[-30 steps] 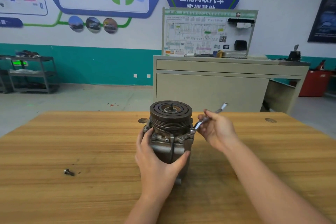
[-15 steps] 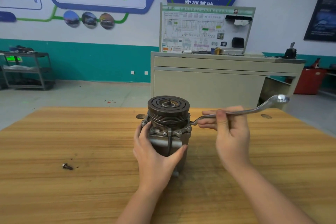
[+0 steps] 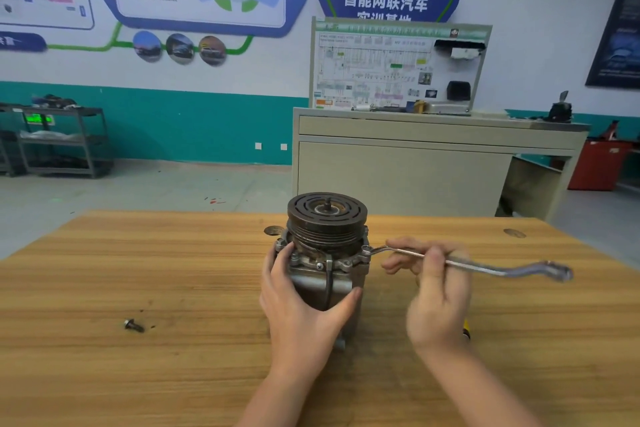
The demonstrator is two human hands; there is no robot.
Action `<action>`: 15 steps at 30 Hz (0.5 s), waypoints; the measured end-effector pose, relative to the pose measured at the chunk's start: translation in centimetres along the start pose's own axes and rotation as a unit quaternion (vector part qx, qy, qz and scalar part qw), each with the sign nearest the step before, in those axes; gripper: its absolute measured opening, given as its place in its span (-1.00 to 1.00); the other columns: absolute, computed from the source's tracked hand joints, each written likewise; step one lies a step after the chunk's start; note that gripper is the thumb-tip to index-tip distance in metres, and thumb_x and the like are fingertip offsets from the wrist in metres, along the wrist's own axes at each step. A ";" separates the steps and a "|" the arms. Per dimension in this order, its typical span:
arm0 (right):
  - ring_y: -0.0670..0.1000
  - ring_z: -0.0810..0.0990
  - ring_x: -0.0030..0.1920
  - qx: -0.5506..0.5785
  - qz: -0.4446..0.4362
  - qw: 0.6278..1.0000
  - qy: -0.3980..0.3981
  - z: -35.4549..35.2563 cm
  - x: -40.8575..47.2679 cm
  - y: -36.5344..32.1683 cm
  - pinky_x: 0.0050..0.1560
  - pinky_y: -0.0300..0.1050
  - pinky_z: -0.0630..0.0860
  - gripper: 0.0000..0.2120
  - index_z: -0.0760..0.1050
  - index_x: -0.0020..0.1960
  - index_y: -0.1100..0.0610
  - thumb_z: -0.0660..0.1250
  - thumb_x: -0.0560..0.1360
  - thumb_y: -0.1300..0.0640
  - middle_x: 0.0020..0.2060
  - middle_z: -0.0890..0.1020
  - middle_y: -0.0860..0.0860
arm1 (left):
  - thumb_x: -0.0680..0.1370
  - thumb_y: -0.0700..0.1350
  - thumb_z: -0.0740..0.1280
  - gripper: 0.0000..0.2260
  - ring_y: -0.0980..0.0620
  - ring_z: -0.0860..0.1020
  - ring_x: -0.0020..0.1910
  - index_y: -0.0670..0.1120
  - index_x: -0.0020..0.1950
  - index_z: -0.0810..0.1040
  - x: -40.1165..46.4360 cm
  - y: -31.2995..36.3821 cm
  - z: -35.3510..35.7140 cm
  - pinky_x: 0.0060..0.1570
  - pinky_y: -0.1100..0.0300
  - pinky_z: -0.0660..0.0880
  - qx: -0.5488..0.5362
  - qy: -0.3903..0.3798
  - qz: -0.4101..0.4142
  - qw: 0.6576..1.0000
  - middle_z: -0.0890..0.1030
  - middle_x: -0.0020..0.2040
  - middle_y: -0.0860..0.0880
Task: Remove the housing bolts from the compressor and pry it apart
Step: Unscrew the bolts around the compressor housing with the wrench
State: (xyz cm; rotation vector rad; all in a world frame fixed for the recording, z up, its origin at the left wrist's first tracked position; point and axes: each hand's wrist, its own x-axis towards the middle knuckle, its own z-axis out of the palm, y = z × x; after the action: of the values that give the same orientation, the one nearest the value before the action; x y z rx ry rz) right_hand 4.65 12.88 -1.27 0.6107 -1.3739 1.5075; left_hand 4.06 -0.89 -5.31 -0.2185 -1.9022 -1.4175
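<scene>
Compressor (image 3: pixel 327 263): upright mid-bench (image 3: pixel 173 374), pulley on top.
Left hand (image 3: pixel 301 308): fingers and thumb wrapped round the compressor's near side.
Right hand (image 3: pixel 434 295): fingers pinch the wrench (image 3: pixel 485 267); its left end sits on a right flange bolt (image 3: pixel 365 249).
Loose bolt (image 3: pixel 133 325): on the bench, near left.

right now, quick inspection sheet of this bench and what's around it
surface: wooden table, grained, dark specks near the loose bolt
job's things: compressor upright, pulley on top; wrench seated on a right-side housing bolt; one loose bolt lying to the left
clutter: small yellow object behind the right hand, unclear
grippers: left hand grips the compressor body; right hand holds the wrench shaft
cables: black cable down the compressor front
surroundings: beige cabinet with wiring display board; metal cart; red bin
</scene>
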 end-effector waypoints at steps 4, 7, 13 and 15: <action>0.03 0.45 -0.58 0.166 0.294 0.929 0.153 0.8 3.5 1.9 -0.52 -0.28 0.37 -0.71 0.39 -0.18 0.08 0.00 0.65 0.17 -0.46 0.60 0.10 | 0.15 0.34 0.43 -0.16 0.13 0.17 0.44 0.43 0.32 0.04 0.0 -0.2 0.1 0.40 0.06 0.14 0.003 0.001 0.000 1.000 0.18 0.40 0.21; -0.06 0.40 -0.62 0.243 0.496 0.824 0.127 1.0 6.0 3.5 -0.60 -0.33 0.33 -0.72 0.33 -0.19 0.14 0.03 0.67 0.14 -0.52 0.55 0.07 | 0.14 0.33 0.42 -0.15 0.15 0.16 0.42 0.35 0.33 0.07 0.2 -0.2 0.2 0.42 0.01 0.15 0.010 -0.001 0.002 1.000 0.17 0.39 0.17; 0.04 0.69 -0.26 0.283 0.336 0.892 0.105 -0.9 7.4 1.4 -0.24 -0.18 0.61 -0.76 0.40 -0.04 0.22 0.05 0.67 0.13 -0.23 0.69 0.14 | 0.13 0.34 0.40 -0.16 0.23 0.10 0.39 0.32 0.34 0.10 0.3 -0.4 0.4 0.40 0.08 0.09 0.011 -0.003 -0.004 1.000 0.13 0.37 0.20; 0.07 0.67 -0.31 0.155 0.257 0.952 0.064 -0.8 6.3 0.4 -0.27 -0.15 0.61 -0.82 0.36 -0.05 0.20 0.07 0.65 0.14 -0.26 0.68 0.14 | 0.13 0.35 0.40 -0.15 0.22 0.11 0.40 0.29 0.34 0.10 0.4 -0.3 0.4 0.41 0.08 0.09 0.014 -0.001 -0.008 1.000 0.13 0.35 0.22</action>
State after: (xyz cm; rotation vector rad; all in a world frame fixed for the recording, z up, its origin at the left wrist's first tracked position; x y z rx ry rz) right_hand 1.95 15.70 3.74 0.3433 -1.2599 2.1716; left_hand 3.43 -0.74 -5.39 -0.1923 -1.9291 -1.4006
